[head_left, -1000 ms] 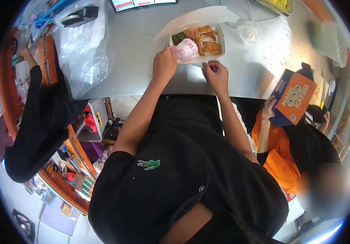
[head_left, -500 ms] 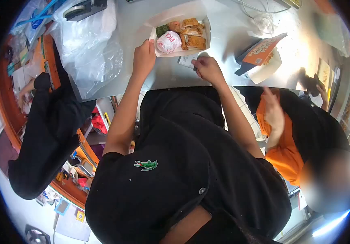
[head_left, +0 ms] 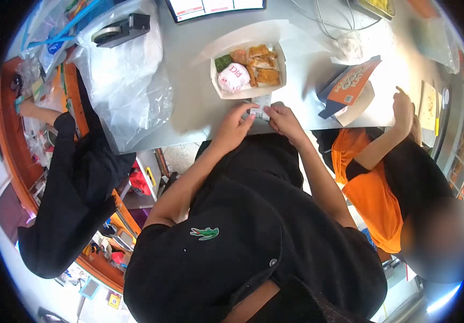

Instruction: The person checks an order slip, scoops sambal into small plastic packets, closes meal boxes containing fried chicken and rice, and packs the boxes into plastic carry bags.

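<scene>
My right hand [head_left: 286,123] pinches a small white printed slip [head_left: 261,102] near the front edge of the metal table. My left hand [head_left: 236,128] is at the slip's left side, thumb and forefinger closing on its edge. Just beyond lies an open white takeaway box [head_left: 217,91], with neither hand on it. In it sit a round wrapped rice bundle [head_left: 234,77] marked "RICE", pieces of browned fried food [head_left: 267,75], a dark green portion [head_left: 223,63] and a pinkish-orange portion [head_left: 238,55].
An orange-and-navy printed carton [head_left: 349,89] stands to the right. Clear plastic bags [head_left: 129,97] and a black tape dispenser [head_left: 124,31] lie left. A screen [head_left: 216,8] and cables are at the back. Co-workers flank me, one in orange [head_left: 369,199] with a raised hand.
My left hand has let go of the box and come down to the slip. My right hand has drawn the slip nearer the table edge. The right co-worker's hand has moved over the table.
</scene>
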{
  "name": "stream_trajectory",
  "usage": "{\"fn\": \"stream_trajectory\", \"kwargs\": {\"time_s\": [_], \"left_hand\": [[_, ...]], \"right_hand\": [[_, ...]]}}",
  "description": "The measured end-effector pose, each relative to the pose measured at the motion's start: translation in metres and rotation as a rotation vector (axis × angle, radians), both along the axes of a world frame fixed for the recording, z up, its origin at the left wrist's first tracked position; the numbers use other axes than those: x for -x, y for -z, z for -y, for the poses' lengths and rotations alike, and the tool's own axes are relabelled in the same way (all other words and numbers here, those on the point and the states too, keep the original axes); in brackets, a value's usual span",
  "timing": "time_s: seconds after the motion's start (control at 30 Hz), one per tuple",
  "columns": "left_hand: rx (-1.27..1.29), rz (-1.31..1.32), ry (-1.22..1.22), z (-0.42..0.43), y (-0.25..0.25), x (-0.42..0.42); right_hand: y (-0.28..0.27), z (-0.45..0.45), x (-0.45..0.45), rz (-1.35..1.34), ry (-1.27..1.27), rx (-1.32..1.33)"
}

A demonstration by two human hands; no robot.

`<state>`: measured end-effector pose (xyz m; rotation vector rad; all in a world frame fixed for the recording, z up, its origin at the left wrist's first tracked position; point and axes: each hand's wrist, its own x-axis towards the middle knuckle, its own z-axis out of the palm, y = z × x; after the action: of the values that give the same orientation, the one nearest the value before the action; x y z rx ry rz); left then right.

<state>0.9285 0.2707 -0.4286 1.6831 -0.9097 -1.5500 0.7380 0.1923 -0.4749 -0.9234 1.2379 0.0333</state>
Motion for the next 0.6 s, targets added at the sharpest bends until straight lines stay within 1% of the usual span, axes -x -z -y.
{"fn": "stream_trajectory", "kwargs": {"time_s": [0.03,0.13,0.2,0.23,0.33,0.37,0.47,0.5,0.6], "left_hand": [[0.004,0.008,0.021,0.004,0.005,0.002],[0.001,0.064,0.065,0.004,0.023,0.008],[0.002,0.156,0.072,0.003,0.032,0.010],[0.046,0.251,0.087,-0.001,0.040,0.012],[0.067,0.477,0.186,0.000,0.026,0.013],[0.061,0.524,0.188,-0.001,0.027,0.015],[0.153,0.646,0.199,-0.008,0.039,0.019],[0.178,0.663,0.196,-0.008,0.039,0.019],[0.215,0.707,0.218,-0.013,0.033,0.018]], "right_hand": [[0.004,-0.002,0.001,-0.013,0.016,-0.014],[0.026,-0.011,0.008,-0.025,-0.022,0.265],[0.015,-0.013,0.005,-0.154,-0.087,0.636],[0.006,-0.011,0.002,-0.215,-0.118,0.824],[-0.012,-0.006,-0.004,-0.298,-0.093,0.699],[-0.012,-0.005,-0.006,-0.257,-0.093,0.669],[0.003,-0.014,-0.011,-0.138,-0.042,0.779],[0.005,-0.014,-0.015,-0.112,0.017,0.856],[0.007,-0.011,-0.017,-0.167,-0.058,0.892]]}}
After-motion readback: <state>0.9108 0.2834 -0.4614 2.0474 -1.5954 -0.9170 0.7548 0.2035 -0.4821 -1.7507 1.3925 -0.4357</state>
